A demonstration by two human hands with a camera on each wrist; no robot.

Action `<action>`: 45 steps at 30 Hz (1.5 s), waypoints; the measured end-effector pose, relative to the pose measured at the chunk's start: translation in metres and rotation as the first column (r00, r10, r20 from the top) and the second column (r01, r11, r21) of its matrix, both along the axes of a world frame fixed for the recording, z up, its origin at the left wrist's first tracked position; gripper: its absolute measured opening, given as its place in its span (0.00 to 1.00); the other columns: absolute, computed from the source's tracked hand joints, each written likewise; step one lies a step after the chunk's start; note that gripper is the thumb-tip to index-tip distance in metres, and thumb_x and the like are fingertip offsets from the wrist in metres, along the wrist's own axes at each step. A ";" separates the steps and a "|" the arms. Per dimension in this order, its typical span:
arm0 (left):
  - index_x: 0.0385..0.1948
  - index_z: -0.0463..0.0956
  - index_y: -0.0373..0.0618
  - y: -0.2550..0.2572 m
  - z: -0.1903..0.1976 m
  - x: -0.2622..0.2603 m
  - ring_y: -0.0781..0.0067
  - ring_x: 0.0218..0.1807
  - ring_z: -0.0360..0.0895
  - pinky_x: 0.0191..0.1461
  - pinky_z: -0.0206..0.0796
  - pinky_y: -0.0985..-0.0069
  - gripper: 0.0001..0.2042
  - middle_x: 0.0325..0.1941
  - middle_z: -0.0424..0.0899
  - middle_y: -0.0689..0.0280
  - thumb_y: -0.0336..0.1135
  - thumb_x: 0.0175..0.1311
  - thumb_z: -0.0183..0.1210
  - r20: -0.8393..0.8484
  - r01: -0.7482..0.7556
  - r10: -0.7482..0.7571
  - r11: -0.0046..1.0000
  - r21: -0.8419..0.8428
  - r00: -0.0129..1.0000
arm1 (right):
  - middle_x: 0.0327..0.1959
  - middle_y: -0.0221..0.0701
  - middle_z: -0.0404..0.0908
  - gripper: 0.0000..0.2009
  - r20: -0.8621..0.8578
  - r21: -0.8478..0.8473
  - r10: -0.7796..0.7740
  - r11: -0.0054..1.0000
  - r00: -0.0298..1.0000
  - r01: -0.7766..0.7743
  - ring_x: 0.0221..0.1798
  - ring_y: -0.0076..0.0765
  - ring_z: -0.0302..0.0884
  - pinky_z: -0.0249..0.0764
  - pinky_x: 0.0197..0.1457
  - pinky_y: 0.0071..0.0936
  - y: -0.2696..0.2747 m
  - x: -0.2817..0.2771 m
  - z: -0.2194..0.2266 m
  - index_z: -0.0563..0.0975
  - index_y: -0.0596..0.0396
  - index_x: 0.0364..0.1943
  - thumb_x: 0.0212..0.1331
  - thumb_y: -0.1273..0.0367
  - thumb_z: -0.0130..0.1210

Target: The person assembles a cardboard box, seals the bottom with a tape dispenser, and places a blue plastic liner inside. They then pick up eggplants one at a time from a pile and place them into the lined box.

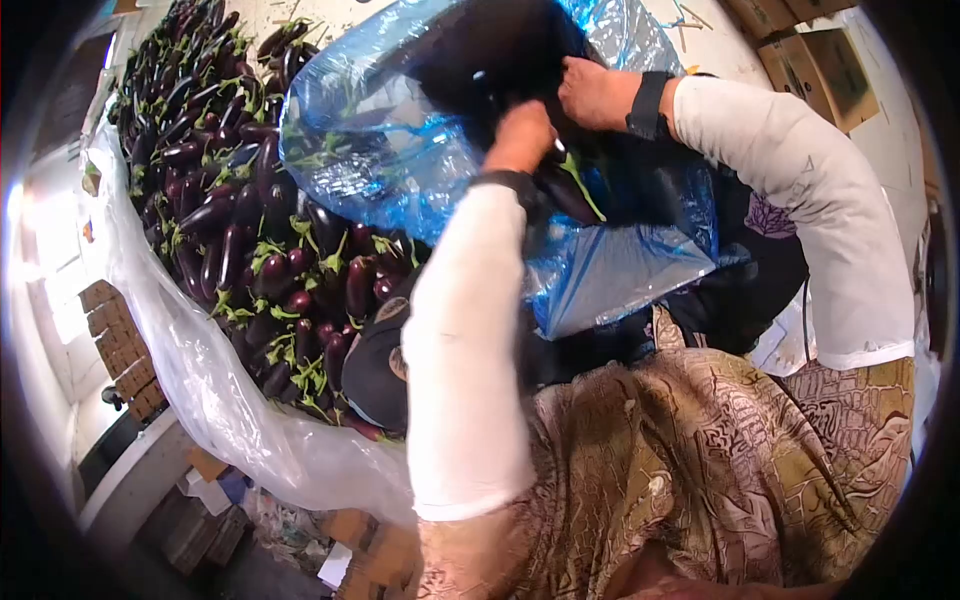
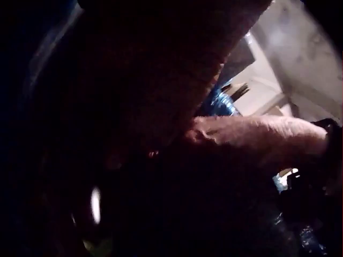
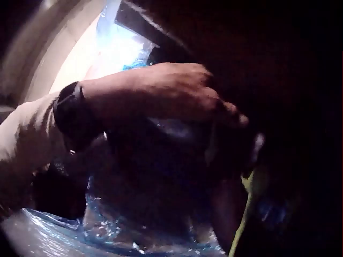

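Both hands work close together over a large dark mass (image 1: 480,50) at the blue plastic bag (image 1: 390,165). My left hand (image 1: 522,135) has its fingers bent at a glossy eggplant, whose green stem (image 1: 583,185) curves down toward the lap. In the right wrist view, the left hand (image 3: 166,91) comes in from the left, fingertips right by that stem (image 3: 248,184). My right hand (image 1: 597,92) lies at the right edge of the dark mass with bent fingers; what they hold, I cannot tell. Deep shadow fills most of the left wrist view, where the right hand (image 2: 252,136) reaches in.
A big heap of eggplants (image 1: 230,200) with green caps covers the left side, bordered by clear plastic sheeting (image 1: 190,350). Cardboard boxes (image 1: 825,70) stand at the upper right. More cardboard (image 1: 120,340) is stacked at the far left. Patterned clothing (image 1: 680,450) covers the lap.
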State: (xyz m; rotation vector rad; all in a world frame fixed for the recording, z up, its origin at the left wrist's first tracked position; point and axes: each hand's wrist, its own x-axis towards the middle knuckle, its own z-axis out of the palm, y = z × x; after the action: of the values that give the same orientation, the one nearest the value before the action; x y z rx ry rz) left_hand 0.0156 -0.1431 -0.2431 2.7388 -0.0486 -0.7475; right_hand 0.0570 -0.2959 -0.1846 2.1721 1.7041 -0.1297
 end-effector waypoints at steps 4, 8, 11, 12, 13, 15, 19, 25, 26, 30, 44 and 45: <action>0.43 0.81 0.44 0.044 0.056 0.025 0.47 0.51 0.79 0.56 0.71 0.59 0.17 0.45 0.82 0.49 0.36 0.50 0.62 0.022 0.190 -0.189 0.972 -0.141 0.982 | 0.29 0.42 0.82 0.07 -0.441 0.113 -0.208 0.952 0.873 0.284 0.40 0.52 0.82 0.77 0.41 0.43 0.009 0.012 0.031 0.81 0.55 0.30 0.56 0.68 0.52; 0.41 0.80 0.46 0.042 0.097 0.005 0.49 0.49 0.80 0.53 0.73 0.58 0.15 0.42 0.83 0.49 0.37 0.51 0.62 0.074 0.353 -0.351 0.935 -0.021 0.933 | 0.38 0.43 0.84 0.09 -0.388 0.122 -0.247 0.941 0.888 0.316 0.42 0.49 0.82 0.79 0.45 0.40 0.024 0.026 0.102 0.83 0.52 0.38 0.54 0.72 0.55; 0.44 0.78 0.46 0.027 0.063 -0.030 0.48 0.41 0.80 0.46 0.73 0.56 0.13 0.39 0.80 0.57 0.36 0.57 0.57 0.151 0.558 -0.587 0.807 0.193 0.796 | 0.26 0.47 0.75 0.09 -0.598 0.252 -0.104 0.917 0.795 0.310 0.35 0.56 0.76 0.69 0.36 0.42 -0.006 0.022 0.201 0.72 0.61 0.30 0.58 0.67 0.54; 0.43 0.78 0.46 0.024 0.051 -0.043 0.51 0.41 0.79 0.47 0.71 0.57 0.12 0.38 0.80 0.59 0.35 0.58 0.55 0.198 0.602 -0.642 0.765 0.229 0.740 | 0.27 0.47 0.76 0.10 -0.512 0.343 -0.057 0.901 0.857 0.265 0.34 0.56 0.76 0.70 0.35 0.43 -0.009 0.020 0.196 0.72 0.62 0.32 0.59 0.67 0.53; 0.41 0.78 0.46 0.019 0.046 -0.054 0.54 0.41 0.79 0.48 0.69 0.58 0.10 0.37 0.80 0.61 0.34 0.60 0.53 0.238 0.641 -0.694 0.719 0.267 0.680 | 0.28 0.46 0.76 0.10 -0.513 0.372 -0.050 0.887 0.857 0.275 0.34 0.55 0.76 0.71 0.36 0.43 -0.017 0.011 0.204 0.73 0.62 0.34 0.60 0.66 0.53; 0.40 0.79 0.49 0.006 0.034 -0.065 0.59 0.42 0.77 0.50 0.64 0.60 0.10 0.40 0.80 0.62 0.34 0.60 0.51 0.247 0.630 -0.687 0.726 0.276 0.683 | 0.28 0.46 0.77 0.11 -0.524 0.404 -0.036 0.869 0.851 0.286 0.34 0.53 0.77 0.71 0.37 0.42 -0.029 -0.009 0.225 0.73 0.62 0.36 0.62 0.66 0.53; 0.43 0.78 0.50 0.006 0.034 -0.050 0.57 0.41 0.79 0.47 0.68 0.58 0.11 0.44 0.77 0.57 0.34 0.59 0.54 0.004 0.754 -0.802 0.562 0.340 0.597 | 0.30 0.43 0.77 0.12 -0.711 0.105 -0.252 0.885 0.657 0.453 0.37 0.49 0.77 0.71 0.41 0.42 -0.043 -0.040 0.248 0.73 0.62 0.41 0.65 0.65 0.51; 0.40 0.78 0.45 0.000 0.130 -0.029 0.57 0.41 0.83 0.41 0.76 0.63 0.12 0.39 0.80 0.57 0.29 0.53 0.60 0.069 0.763 -0.812 0.570 0.306 0.579 | 0.27 0.43 0.78 0.15 -0.937 0.082 -0.131 0.818 0.323 0.570 0.29 0.43 0.76 0.70 0.34 0.38 -0.072 -0.023 0.240 0.75 0.64 0.46 0.66 0.63 0.52; 0.40 0.77 0.45 -0.001 0.145 -0.024 0.56 0.40 0.83 0.40 0.76 0.64 0.12 0.39 0.80 0.57 0.29 0.52 0.61 0.107 0.731 -0.789 0.604 0.318 0.605 | 0.28 0.43 0.79 0.15 -0.927 0.137 -0.101 0.804 0.360 0.579 0.29 0.44 0.77 0.71 0.34 0.38 -0.073 -0.023 0.237 0.75 0.64 0.45 0.65 0.64 0.52; 0.44 0.70 0.46 0.006 0.167 -0.016 0.51 0.39 0.81 0.39 0.75 0.59 0.19 0.39 0.78 0.55 0.36 0.51 0.65 0.193 0.639 -0.666 0.746 0.187 0.721 | 0.31 0.45 0.81 0.15 -0.921 0.121 -0.131 0.800 0.368 0.588 0.32 0.45 0.79 0.73 0.37 0.38 -0.076 -0.015 0.244 0.76 0.66 0.44 0.65 0.65 0.51; 0.53 0.69 0.34 -0.016 0.069 -0.087 0.49 0.47 0.78 0.49 0.72 0.58 0.24 0.45 0.78 0.49 0.25 0.51 0.61 -0.014 0.522 -0.527 0.845 -0.117 0.850 | 0.31 0.49 0.80 0.16 -0.845 0.091 -0.242 0.815 0.478 0.573 0.37 0.52 0.79 0.72 0.40 0.39 -0.068 -0.013 0.203 0.76 0.66 0.43 0.65 0.63 0.51; 0.53 0.69 0.34 -0.018 0.075 -0.084 0.49 0.47 0.78 0.49 0.72 0.58 0.24 0.45 0.78 0.49 0.25 0.51 0.61 -0.013 0.520 -0.525 0.846 -0.119 0.851 | 0.31 0.49 0.80 0.16 -0.848 0.088 -0.229 0.829 0.479 0.552 0.37 0.53 0.79 0.72 0.40 0.40 -0.068 -0.012 0.204 0.76 0.66 0.42 0.65 0.62 0.51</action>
State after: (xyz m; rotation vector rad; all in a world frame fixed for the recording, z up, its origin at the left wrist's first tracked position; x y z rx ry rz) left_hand -0.0685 -0.1609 -0.1678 2.6106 -0.8345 -0.9066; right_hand 0.0447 -0.3637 0.0195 3.0620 1.6173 -1.2421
